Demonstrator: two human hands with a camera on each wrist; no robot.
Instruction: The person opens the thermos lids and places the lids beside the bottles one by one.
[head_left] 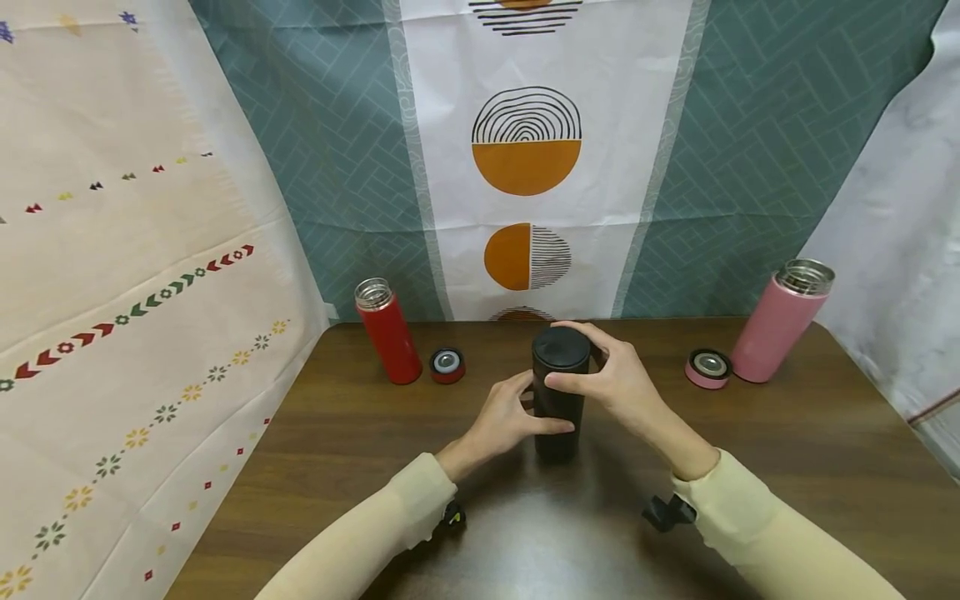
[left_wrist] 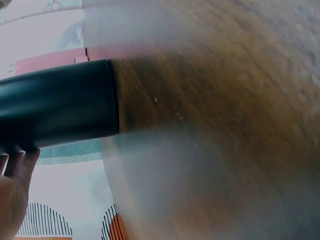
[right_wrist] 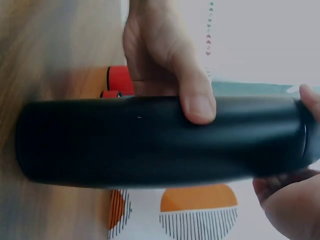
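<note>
A black bottle (head_left: 558, 407) stands upright near the middle of the wooden table, its dark lid (head_left: 561, 343) on top. My left hand (head_left: 502, 421) grips the bottle's body from the left, thumb across the near side and fingers behind. Up at the lid, my right hand (head_left: 618, 379) holds on from the right, thumb in front and fingers curled round the far side. Seen from the right wrist, the left thumb (right_wrist: 199, 102) presses on the smooth black side. The left wrist view shows the bottle's base (left_wrist: 111, 97) against the wood.
A red bottle (head_left: 393, 346) without its lid stands at the back left, a red cap (head_left: 447, 367) beside it. At the back right is an uncapped pink bottle (head_left: 780, 329) with a pink cap (head_left: 708, 369). A patterned curtain (head_left: 525, 208) hangs behind the table (head_left: 345, 442).
</note>
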